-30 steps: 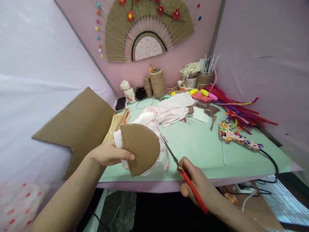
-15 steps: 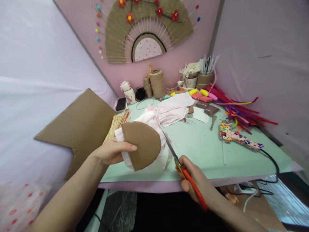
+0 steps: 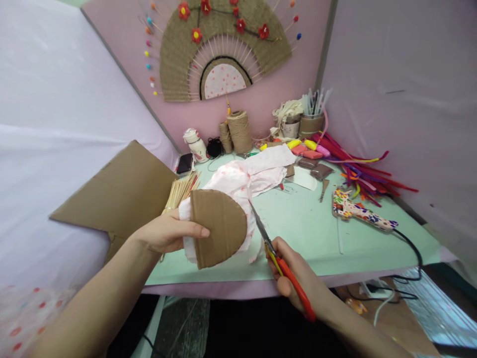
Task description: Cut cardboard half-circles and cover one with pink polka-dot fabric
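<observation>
My left hand grips a half-round piece of brown cardboard, thumb on its face, together with the pink-and-white dotted fabric behind it. The fabric sticks out past the cardboard's straight left edge and its curved right edge. My right hand is closed around the orange handles of the scissors. The scissor blades point up and left, their tips at the fabric just right of the cardboard. Whether the tips touch the fabric is hard to tell.
Bamboo sticks and a large cardboard sheet lie at left. Twine spools, a white bottle and a phone stand or lie behind. Pipe cleaners and a glue gun with a black cord are at right.
The view has shifted slightly. The cardboard in my left hand has turned a little more upright, and the fabric strip hanging by the scissors has moved slightly left. Both hands keep their hold.
</observation>
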Action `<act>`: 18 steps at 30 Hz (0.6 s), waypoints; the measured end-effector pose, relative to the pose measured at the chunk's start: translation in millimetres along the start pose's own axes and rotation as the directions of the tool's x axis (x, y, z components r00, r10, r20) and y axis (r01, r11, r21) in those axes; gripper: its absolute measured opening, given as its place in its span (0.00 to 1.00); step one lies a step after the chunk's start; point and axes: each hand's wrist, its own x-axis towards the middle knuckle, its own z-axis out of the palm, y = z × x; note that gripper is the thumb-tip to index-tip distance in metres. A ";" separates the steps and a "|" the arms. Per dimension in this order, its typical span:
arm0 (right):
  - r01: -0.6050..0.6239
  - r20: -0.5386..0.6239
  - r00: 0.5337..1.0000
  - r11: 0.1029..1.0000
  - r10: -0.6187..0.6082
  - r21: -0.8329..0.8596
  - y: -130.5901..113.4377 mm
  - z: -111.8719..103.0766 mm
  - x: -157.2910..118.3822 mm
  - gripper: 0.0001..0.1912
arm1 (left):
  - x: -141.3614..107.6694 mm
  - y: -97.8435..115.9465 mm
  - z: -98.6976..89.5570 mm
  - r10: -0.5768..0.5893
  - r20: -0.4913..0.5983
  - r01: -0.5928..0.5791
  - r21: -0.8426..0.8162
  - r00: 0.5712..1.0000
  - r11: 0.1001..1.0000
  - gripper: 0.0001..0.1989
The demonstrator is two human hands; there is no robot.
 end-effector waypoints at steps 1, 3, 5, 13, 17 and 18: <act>0.002 -0.003 1.000 1.000 -0.002 -0.003 -0.4 -0.3 0.1 0.40 | 0.6 0.5 0.5 -0.002 0.005 0.002 -0.003 1.000 1.000 0.21; 0.003 -0.014 1.000 1.000 -0.003 -0.010 -2.0 -0.8 0.4 0.40 | 1.3 1.6 1.5 0.004 0.011 -0.004 -0.014 1.000 1.000 0.20; 0.011 -0.035 0.999 1.000 -0.012 -0.020 -4.3 -0.8 0.6 0.39 | 1.2 2.6 2.5 0.010 0.016 -0.009 -0.020 1.000 1.000 0.19; -0.021 -0.095 0.995 0.999 0.018 -0.033 -3.1 -1.8 -1.1 0.40 | -1.8 3.0 0.3 0.001 -0.014 -0.001 -0.022 1.000 1.000 0.19; -0.055 -0.100 0.994 0.998 0.052 -0.024 -2.5 -4.1 -2.8 0.39 | -4.0 6.1 -1.2 -0.023 -0.016 0.023 -0.002 1.000 1.000 0.19; -0.063 -0.095 0.994 0.998 0.061 -0.021 -2.6 -4.6 -3.5 0.39 | -4.6 7.5 -1.0 -0.027 -0.006 0.027 0.006 1.000 1.000 0.19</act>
